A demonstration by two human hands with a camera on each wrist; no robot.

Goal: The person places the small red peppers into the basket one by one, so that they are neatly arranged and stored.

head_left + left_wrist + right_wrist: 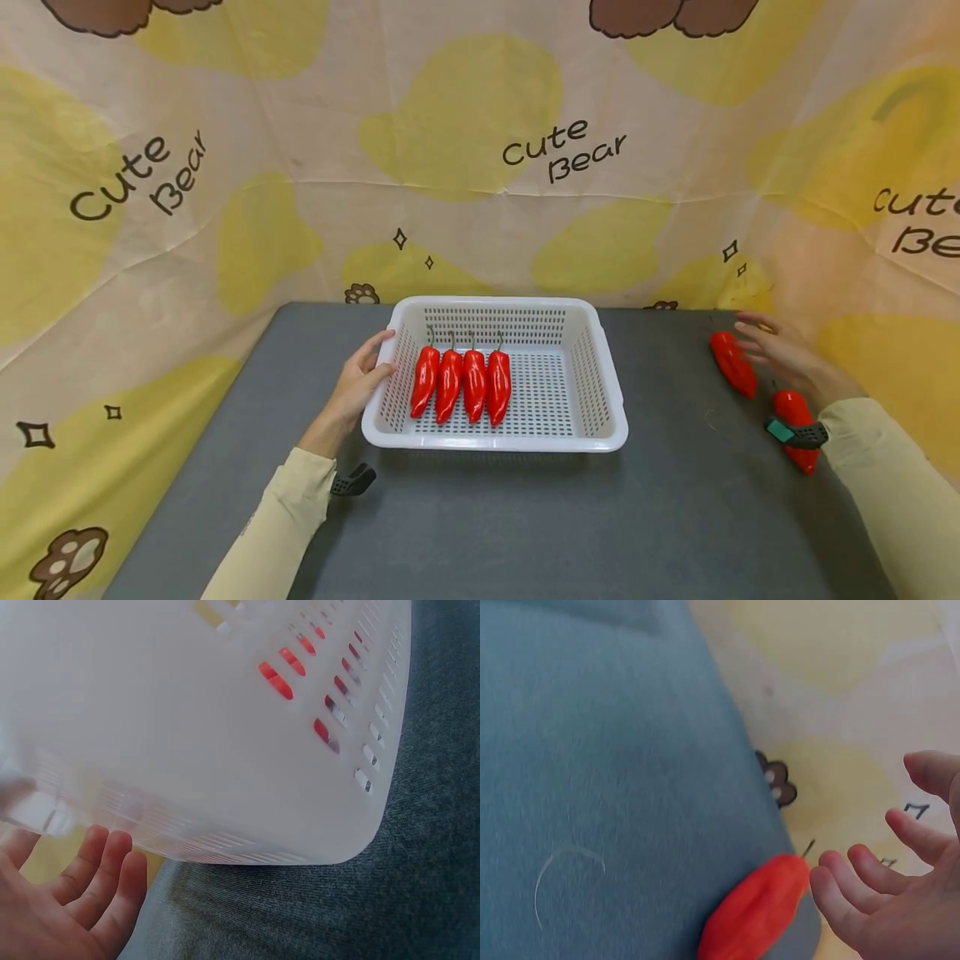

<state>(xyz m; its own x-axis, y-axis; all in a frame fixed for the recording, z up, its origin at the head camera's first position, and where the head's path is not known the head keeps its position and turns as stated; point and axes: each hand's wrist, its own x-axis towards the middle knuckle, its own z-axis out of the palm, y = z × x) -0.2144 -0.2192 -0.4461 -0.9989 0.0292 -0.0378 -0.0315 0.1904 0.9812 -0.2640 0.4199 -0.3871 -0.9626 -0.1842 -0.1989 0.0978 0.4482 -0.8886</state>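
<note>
A white perforated plastic basket [498,444] sits mid-table, with several glossy red peppers [474,386] lined up side by side in its left half, stems toward the back. My left hand [354,390] holds the basket's left rim, thumb and fingers at the edge; the left wrist view shows its fingertips [133,874] against the basket wall. Over on the right, my right hand [787,354] hovers beside a loose red pepper [731,364], fingers spread and holding nothing. Another red pepper [793,408] lies nearer, partly hidden under the right wrist and its strap.
The dark grey table [510,533] meets a hanging printed cloth [465,125] at the back and sides. A thin pale curved strand [551,859] lies on the table left of the loose pepper in the right wrist view.
</note>
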